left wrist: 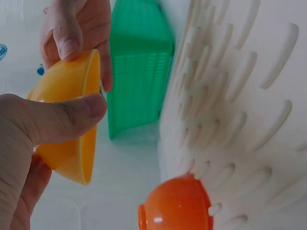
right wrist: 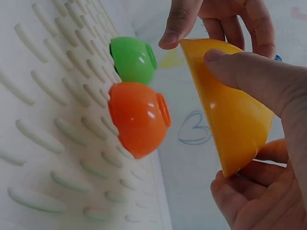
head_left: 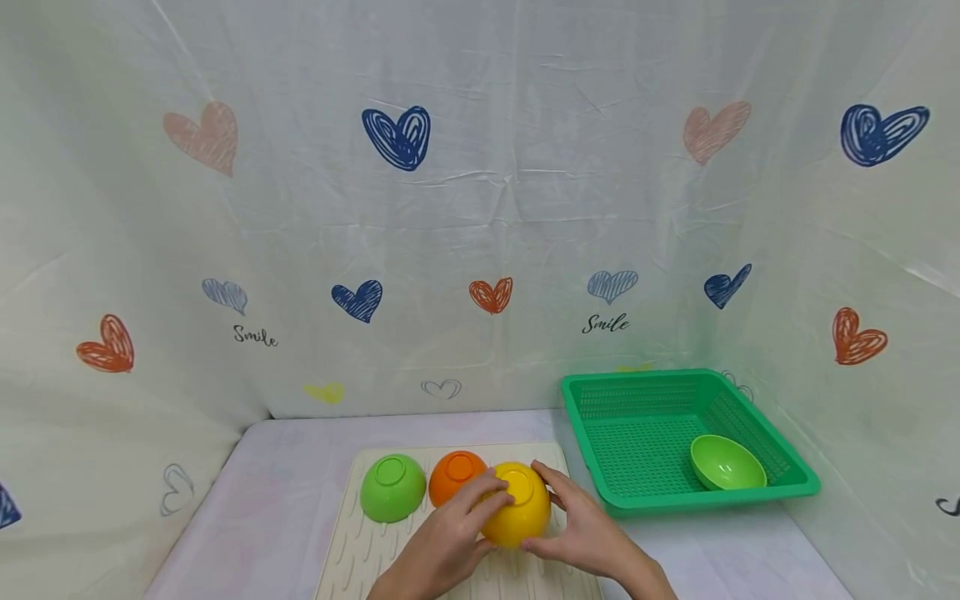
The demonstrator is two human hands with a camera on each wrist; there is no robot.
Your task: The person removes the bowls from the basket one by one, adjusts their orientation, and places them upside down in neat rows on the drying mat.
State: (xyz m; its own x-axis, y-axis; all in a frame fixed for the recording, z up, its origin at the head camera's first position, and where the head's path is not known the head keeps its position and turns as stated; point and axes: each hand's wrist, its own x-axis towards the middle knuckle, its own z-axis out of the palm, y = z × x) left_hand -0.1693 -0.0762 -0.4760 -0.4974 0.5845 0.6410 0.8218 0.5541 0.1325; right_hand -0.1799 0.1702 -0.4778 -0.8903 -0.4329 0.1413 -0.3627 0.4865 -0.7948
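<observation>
Both hands hold a yellow bowl (head_left: 517,525) upside down above the ridged cream mat (head_left: 375,550). My left hand (head_left: 450,533) grips its left side, thumb near the rim and fingers over the base. On the opposite side my right hand (head_left: 588,529) grips it, thumb on the outer wall in the right wrist view. The wrist views show the yellow bowl (right wrist: 240,110) raised off the mat. Upside down on the mat sit an orange bowl (head_left: 453,475), just behind the left hand, and a green bowl (head_left: 392,492) farther left.
A green perforated basket (head_left: 637,504) stands right of the mat, with a light green bowl (head_left: 727,462) lying tilted in its right part. A pale cloth (head_left: 247,517) covers the table. Behind and at the sides hangs a white sheet (head_left: 450,208) printed with hearts.
</observation>
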